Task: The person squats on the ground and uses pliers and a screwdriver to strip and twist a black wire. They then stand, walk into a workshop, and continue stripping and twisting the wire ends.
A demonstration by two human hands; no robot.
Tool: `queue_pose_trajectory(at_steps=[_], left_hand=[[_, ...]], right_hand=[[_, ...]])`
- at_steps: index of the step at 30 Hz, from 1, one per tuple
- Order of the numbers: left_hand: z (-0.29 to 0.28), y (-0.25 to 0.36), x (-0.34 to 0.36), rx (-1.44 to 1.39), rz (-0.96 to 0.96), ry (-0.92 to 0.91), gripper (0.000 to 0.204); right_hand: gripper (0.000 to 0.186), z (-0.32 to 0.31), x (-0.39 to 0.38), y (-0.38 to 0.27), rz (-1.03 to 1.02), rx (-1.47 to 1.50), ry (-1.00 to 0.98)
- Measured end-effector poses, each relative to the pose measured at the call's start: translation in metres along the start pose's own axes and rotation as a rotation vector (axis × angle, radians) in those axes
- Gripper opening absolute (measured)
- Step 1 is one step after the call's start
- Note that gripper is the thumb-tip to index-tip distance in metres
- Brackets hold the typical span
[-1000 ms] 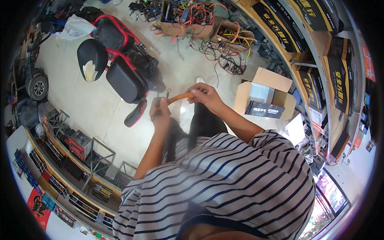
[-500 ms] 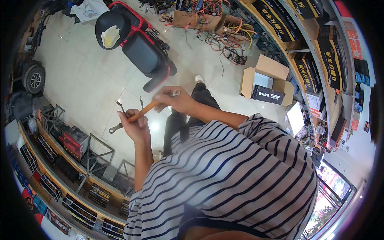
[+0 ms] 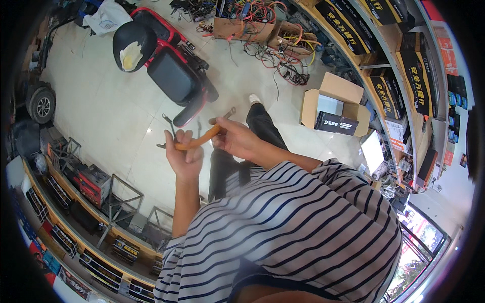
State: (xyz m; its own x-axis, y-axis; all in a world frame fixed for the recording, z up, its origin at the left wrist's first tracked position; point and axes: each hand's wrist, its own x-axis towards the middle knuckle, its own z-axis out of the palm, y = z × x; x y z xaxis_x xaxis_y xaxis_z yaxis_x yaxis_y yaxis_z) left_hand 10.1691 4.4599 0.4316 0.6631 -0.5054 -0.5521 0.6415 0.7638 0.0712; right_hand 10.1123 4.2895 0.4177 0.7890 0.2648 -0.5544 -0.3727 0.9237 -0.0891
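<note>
A short orange cable (image 3: 201,140) with a metal lug at each end bows upward between my hands. My left hand (image 3: 184,159) grips it near its left end. A thin dark tool (image 3: 170,124) with a forked, wrench-like tip sticks up from the same hand; the fingers hide the rest, and I cannot tell its exact kind. Close to the cable's right lug (image 3: 230,112), my right hand (image 3: 237,137) pinches the other end between thumb and fingers. Both hands are closed, held in front of me above the tiled floor.
Ahead stands a red scooter (image 3: 174,78) with black seats. An open cardboard box (image 3: 336,88) lies at the right, near shelves (image 3: 376,63) of black boxes. Tangled cables (image 3: 288,70) spill from cartons at the back. Battery-laden shelving (image 3: 98,235) curves along the left.
The cable has gone from nearly straight to bowed and has turned flatter. Both hands have shifted right; the right one has moved lower, and its lug now shows clear of the fingers.
</note>
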Motion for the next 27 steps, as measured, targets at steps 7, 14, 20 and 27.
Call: queue_pose_trajectory(at_steps=[7, 14, 20, 27], left_hand=[[0.035, -0.083, 0.075, 0.008, -0.033, 0.309, 0.043], [0.065, -0.167, 0.167, 0.787, 0.099, 0.478, 0.039], [0.072, -0.212, 0.226, 1.359, 0.341, 0.412, 0.044], [0.074, -0.198, 0.282, 1.091, 0.124, 0.432, 0.045]], right_hand=[[0.043, -0.031, -0.006, -0.129, -0.088, -0.424, -0.186], [0.027, -0.079, -0.009, -0.255, -0.027, -0.964, 0.008], [0.023, -0.125, 0.008, -0.299, -0.085, -0.75, 0.252], [0.018, -0.14, 0.039, -0.314, -0.24, -0.407, 0.342]])
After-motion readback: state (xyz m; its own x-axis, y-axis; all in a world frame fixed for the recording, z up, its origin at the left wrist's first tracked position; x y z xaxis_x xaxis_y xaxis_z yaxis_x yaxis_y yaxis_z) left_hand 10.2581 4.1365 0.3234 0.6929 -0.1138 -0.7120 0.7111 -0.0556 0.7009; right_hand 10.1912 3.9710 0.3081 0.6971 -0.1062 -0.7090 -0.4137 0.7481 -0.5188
